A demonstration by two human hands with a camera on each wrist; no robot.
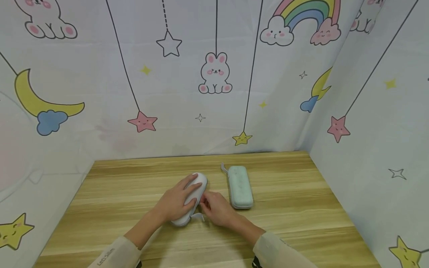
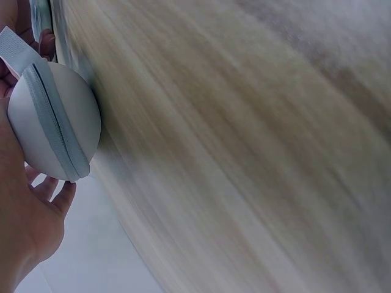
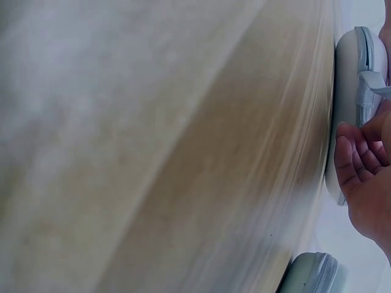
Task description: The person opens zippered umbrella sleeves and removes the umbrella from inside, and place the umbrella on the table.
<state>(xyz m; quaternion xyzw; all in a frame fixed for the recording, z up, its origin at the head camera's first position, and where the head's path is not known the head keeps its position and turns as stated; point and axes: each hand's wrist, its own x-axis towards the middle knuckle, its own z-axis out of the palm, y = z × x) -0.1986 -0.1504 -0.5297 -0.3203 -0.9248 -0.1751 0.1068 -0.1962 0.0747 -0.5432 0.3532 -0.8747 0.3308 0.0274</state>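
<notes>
A white oblong zip case (image 1: 197,190) with a grey zip and a short grey strap (image 1: 198,216) lies slantwise on the wooden table. Spread over its top, my left hand (image 1: 174,202) holds it from the left, fingers reaching round it. At the case's right side my right hand (image 1: 216,207) has its fingers curled, thumb and forefinger pinched together at the zip (image 3: 365,49). The zip pull itself is hidden by the fingers. A mint-green zip case (image 1: 240,188) with its own grey strap lies to the right, apart from both hands.
The wood-grain table (image 1: 295,223) is bounded at the back and right by white cloth walls (image 1: 181,137) printed with stars, moons and rabbits. The green case lies close beyond the right hand.
</notes>
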